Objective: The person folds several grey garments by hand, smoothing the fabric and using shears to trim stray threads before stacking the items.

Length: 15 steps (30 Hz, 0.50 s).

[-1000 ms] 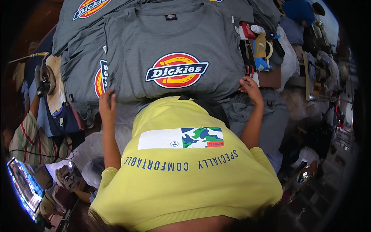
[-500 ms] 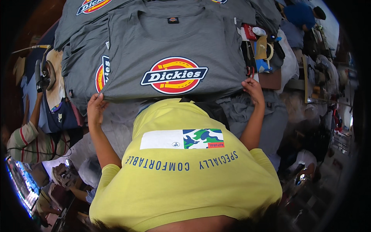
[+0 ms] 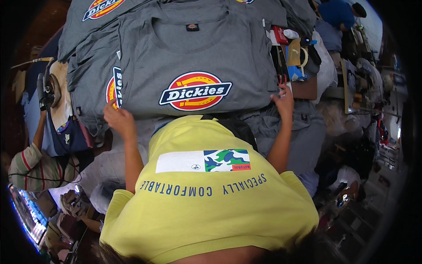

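A grey T-shirt (image 3: 184, 57) with a red, yellow and blue oval print lies spread in front of me, its neck at the far end and its near edge folded under. My left hand (image 3: 119, 118) is at its near left corner, fingers apart, over the printed edge of another grey T-shirt (image 3: 90, 81). At the near right corner is my right hand (image 3: 284, 100), fingers raised and spread, beside red-handled scissors (image 3: 282, 78). Neither hand appears to grip the cloth.
More grey shirts (image 3: 303, 132) lie at the right and beyond. A box of tools and tape (image 3: 303, 57) stands at the right. On the left, a co-worker's hand (image 3: 42, 110) holds an iron (image 3: 53, 90) on a board. Other people work farther off.
Both hands have let go of the shirt's near corners. Its near edge now lies lower and flatter. My left hand has shifted slightly right, and the right hand's fingers have lifted.
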Motion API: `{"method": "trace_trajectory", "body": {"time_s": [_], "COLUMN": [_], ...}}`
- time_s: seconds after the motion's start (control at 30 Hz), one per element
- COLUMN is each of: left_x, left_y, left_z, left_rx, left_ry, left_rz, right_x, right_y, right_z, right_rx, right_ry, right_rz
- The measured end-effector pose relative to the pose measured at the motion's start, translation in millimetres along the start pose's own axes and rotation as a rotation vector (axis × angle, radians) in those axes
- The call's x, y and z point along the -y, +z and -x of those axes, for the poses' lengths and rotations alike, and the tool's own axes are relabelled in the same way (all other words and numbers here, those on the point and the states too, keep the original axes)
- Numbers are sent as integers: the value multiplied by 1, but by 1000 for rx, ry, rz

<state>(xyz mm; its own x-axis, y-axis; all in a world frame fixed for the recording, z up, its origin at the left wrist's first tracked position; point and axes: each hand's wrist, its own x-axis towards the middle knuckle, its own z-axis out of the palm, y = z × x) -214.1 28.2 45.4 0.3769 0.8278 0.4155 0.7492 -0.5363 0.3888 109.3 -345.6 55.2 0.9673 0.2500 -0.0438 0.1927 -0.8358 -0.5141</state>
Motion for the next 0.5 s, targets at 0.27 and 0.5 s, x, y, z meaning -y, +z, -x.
{"method": "trace_trajectory", "body": {"time_s": [0.27,0.5], "left_x": [-70,-71], "left_y": [88,147], "left_z": [-33,-119], "left_rx": [357,224], "left_ry": [571,679], "left_rz": [-27,-114], "right_x": [107,121], "right_y": [97,131], "right_z": [-10,-99], "right_rx": [80,-91], "right_ry": [-885,-829], "right_rz": [253,308]}}
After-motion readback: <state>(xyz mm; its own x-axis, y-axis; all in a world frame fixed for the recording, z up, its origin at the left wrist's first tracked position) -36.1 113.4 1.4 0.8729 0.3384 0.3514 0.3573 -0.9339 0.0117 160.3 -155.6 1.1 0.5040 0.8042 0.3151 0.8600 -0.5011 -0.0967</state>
